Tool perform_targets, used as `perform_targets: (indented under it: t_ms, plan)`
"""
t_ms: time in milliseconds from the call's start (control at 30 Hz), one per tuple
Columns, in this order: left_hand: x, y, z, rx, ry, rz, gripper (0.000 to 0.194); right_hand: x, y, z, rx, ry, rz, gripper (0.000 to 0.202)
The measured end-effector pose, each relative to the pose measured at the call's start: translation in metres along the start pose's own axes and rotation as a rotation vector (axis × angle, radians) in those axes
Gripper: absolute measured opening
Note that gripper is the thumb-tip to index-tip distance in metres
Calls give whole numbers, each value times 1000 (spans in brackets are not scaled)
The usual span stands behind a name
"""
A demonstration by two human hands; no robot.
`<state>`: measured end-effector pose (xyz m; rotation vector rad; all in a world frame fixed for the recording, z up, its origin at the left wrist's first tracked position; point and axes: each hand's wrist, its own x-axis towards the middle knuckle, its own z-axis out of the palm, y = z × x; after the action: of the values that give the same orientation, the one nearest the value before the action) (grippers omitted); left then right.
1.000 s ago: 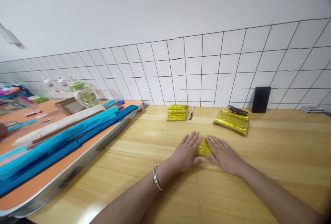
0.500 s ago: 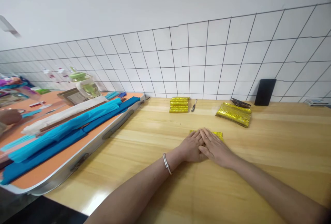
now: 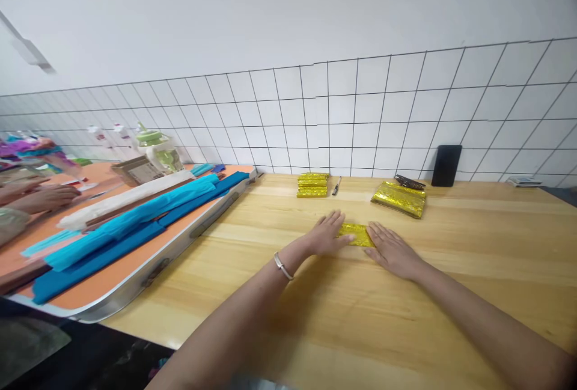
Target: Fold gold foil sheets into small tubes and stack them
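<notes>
A folded strip of shiny gold foil (image 3: pixel 356 235) lies flat on the wooden table (image 3: pixel 288 300). My left hand (image 3: pixel 328 234), with a silver bracelet (image 3: pixel 282 265) on its wrist, rests over the strip's left end, fingers stretched out. On the right end lie the fingertips of my right hand (image 3: pixel 393 250), also flat and extended. The middle of the strip shows between the two hands. Farther back are a small stack of folded gold foil (image 3: pixel 312 185) and a larger gold foil bundle (image 3: pixel 399 199) on the right.
Beside the stack lies a craft knife or pen (image 3: pixel 336 185). A black phone (image 3: pixel 446 165) leans on the tiled wall, near a dark clip-like object (image 3: pixel 410 182). At left, an orange-topped table (image 3: pixel 90 291) bears blue crepe rolls (image 3: pixel 135 216), a green-lidded bottle (image 3: pixel 160 148) and another person's hands (image 3: pixel 45 196).
My hands were overlapped on the strip and have moved apart to its two ends, uncovering its middle. The view has shifted slightly. The other person's hands show more.
</notes>
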<state>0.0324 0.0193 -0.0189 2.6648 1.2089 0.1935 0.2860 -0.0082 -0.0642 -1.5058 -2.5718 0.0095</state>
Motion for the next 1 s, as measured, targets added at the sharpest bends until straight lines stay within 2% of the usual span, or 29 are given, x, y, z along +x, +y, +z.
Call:
perform_targets:
  t_ms: [67,167,233,300,400,667,800,900,1000]
  plan:
    - [18,21,5,-4,62,59,82,0,1,2,1,16,2,71]
    - [40,52,27,-3,41,118,82,0,6,8,-5,23,-9,68]
    - [47,64,42,1,69,102,81,0,10,12,-18,23,-8,69]
    - [48,68,51,9,121,83,82,0,13,16,-27,31,2,69]
    - [41,59,53,57,136,85,82,1,15,18,-33,30,-3,68]
    - [-4,4,37,140,95,52,81,4,8,14,-30,18,22,73]
    - [-12,-4,37,148,106,46,81,3,3,6,-44,7,55,75]
    - [-11,-3,39,154,121,41,82,13,-15,-5,-55,17,76,81]
    - [-11,-3,41,167,127,36,77,37,-53,-12,20,17,43,83]
